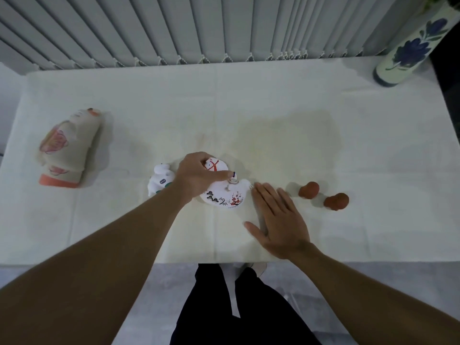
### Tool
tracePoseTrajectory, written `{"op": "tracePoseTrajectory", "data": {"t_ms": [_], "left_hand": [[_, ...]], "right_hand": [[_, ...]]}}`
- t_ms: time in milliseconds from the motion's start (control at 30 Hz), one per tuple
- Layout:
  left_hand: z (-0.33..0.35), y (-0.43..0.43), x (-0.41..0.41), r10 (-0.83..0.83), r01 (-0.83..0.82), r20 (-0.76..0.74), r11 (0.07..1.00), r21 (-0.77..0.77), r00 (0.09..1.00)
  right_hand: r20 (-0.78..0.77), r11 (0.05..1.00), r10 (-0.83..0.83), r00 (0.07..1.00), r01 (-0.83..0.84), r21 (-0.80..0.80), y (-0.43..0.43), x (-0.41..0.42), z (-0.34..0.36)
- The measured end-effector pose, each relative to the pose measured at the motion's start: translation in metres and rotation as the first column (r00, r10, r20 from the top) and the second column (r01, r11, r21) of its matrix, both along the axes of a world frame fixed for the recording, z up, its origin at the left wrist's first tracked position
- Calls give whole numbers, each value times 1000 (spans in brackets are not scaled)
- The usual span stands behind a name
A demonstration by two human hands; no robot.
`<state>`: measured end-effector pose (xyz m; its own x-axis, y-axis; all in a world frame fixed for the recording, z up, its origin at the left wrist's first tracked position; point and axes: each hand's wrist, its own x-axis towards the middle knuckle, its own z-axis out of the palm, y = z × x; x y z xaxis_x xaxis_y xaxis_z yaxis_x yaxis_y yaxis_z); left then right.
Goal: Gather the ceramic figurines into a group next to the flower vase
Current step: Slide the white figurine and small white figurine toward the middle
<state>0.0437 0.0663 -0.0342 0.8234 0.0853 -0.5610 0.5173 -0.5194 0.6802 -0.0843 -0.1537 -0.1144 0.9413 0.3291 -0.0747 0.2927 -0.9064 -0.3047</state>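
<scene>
White cloth covers the tabletop, with pale vertical blinds behind it. The left hand is closed over the top of a white painted figurine at the middle of the near side, while the right hand lies open and flat just beside that piece, holding nothing. A small white figurine sits close against the left wrist, so a careless lift or sweep could knock it over. Two small brown figurines stand to the right, and a large pink-patterned figurine stands far left. The flower vase is at the far right corner, well apart from everything, near the edge, where crowding could push a piece off. Open cloth lies between.
</scene>
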Motion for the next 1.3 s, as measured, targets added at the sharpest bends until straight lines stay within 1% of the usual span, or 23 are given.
{"op": "tracePoseTrajectory", "data": {"t_ms": [133, 233, 300, 367, 433, 533, 600, 633, 700, 767, 900, 1000, 1167, 1300], "left_hand": [[4, -8, 6, 68, -71, 188, 997, 10, 980], [7, -15, 5, 57, -63, 306, 998, 13, 950], [8, -16, 0, -8, -1, 354, 1000, 26, 935], [8, -11, -5, -139, 114, 392, 990, 86, 909], [9, -3, -9, -265, 232, 370, 964, 132, 891], [10, 6, -15, -437, 413, 254, 899, 145, 863], [5, 6, -18, -530, 488, 232, 846, 216, 816], [4, 3, -19, -548, 494, 243, 832, 252, 800], [3, -2, -18, -530, 463, 269, 843, 275, 804], [4, -9, -14, -484, 420, 283, 870, 260, 828], [1, -25, -5, -409, 377, 281, 912, 161, 868], [-2, -32, 1, -396, 372, 287, 918, 137, 872], [-4, -33, 3, -409, 372, 287, 911, 176, 866], [-5, -33, 3, -408, 374, 270, 912, 169, 872]], "right_hand": [[7, 999, -28, 1000, 28, 26, 0, 0, 0], [20, 999, -33, 999, 32, 38, 0, 0, 0], [23, 999, -34, 999, 33, 39, 0, 0, 0], [24, 998, -38, 999, 37, 46, 0, 0, -1], [28, 998, -41, 999, 40, 54, 0, 0, -2], [34, 998, -43, 999, 41, 49, 0, 0, -3], [37, 998, -42, 998, 40, 49, 0, 0, -4], [39, 998, -42, 998, 40, 51, 0, -1, -4], [45, 997, -43, 998, 41, 59, 0, -1, -4], [50, 997, -43, 998, 40, 62, 0, -1, -3], [76, 996, -44, 996, 38, 83, -1, -1, -6], [103, 994, -46, 994, 35, 106, -1, -1, -7], [123, 993, -43, 991, 29, 113, -1, -1, -8], [111, 994, -37, 993, 25, 105, -1, 0, -7]]}}
